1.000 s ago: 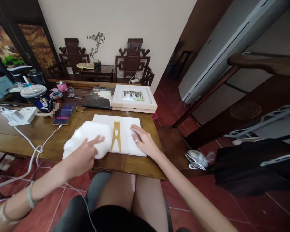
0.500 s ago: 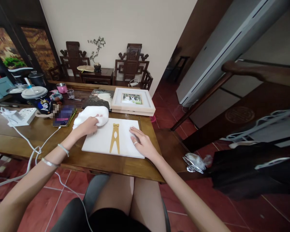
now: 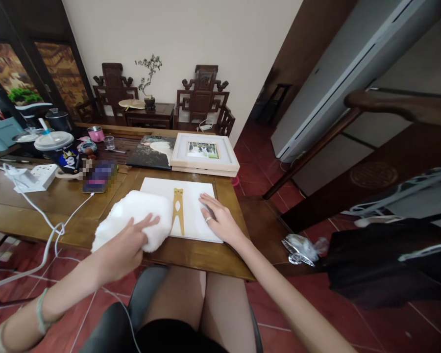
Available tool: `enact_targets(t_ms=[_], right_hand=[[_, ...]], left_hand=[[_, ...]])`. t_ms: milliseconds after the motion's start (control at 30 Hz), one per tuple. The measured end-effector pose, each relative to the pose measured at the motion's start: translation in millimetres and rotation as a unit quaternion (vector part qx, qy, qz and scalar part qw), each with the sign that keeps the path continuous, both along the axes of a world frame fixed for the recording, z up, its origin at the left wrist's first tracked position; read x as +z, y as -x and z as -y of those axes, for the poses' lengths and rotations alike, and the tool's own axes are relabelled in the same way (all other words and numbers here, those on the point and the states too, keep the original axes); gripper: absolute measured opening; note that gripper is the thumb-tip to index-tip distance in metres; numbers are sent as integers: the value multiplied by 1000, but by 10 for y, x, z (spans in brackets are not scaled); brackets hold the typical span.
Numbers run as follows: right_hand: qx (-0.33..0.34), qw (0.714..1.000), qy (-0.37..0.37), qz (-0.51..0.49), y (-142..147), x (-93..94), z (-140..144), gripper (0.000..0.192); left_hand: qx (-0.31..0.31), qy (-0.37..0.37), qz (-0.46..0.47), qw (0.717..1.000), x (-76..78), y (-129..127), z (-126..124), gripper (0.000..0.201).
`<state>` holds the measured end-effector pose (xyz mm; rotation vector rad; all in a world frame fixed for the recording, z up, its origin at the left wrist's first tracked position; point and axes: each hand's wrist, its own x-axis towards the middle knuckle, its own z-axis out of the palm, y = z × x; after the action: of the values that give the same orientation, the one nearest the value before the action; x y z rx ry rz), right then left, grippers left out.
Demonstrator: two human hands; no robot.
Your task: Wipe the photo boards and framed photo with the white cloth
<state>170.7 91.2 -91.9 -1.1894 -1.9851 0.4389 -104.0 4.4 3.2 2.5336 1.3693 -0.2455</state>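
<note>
A white flat board with a tan wooden stand piece on its back lies on the wooden table in front of me. My left hand presses a fluffy white cloth onto the board's near left part. My right hand, ring on one finger, rests flat on the board's right edge and holds it in place.
A framed photo and a dark print lie behind the board. A phone, a power strip with white cables, a lidded cup and small cups stand at the left. A dark chair arm is at the right.
My left hand has dragged the cloth from the board's far left corner back to its near left side. My right hand stayed on the board.
</note>
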Motion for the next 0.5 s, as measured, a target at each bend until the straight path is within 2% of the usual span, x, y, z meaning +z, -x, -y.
enact_targets(t_ms=[167, 233, 300, 400, 500], right_hand=[[3, 1000, -2, -15, 2, 2, -7, 37], [4, 1000, -1, -15, 1, 8, -9, 37], [2, 1000, 2, -13, -1, 13, -9, 37], [0, 1000, 5, -9, -4, 16, -8, 37], [4, 1000, 5, -5, -5, 15, -8, 37]], left_hand=[[-2, -53, -6, 999, -2, -125, -848, 39], [0, -85, 25, 996, -22, -163, -1142, 40], [7, -110, 49, 993, -51, -194, -1332, 43], [14, -126, 49, 991, -93, -224, -1375, 43], [4, -108, 24, 994, -110, -235, -1123, 38]])
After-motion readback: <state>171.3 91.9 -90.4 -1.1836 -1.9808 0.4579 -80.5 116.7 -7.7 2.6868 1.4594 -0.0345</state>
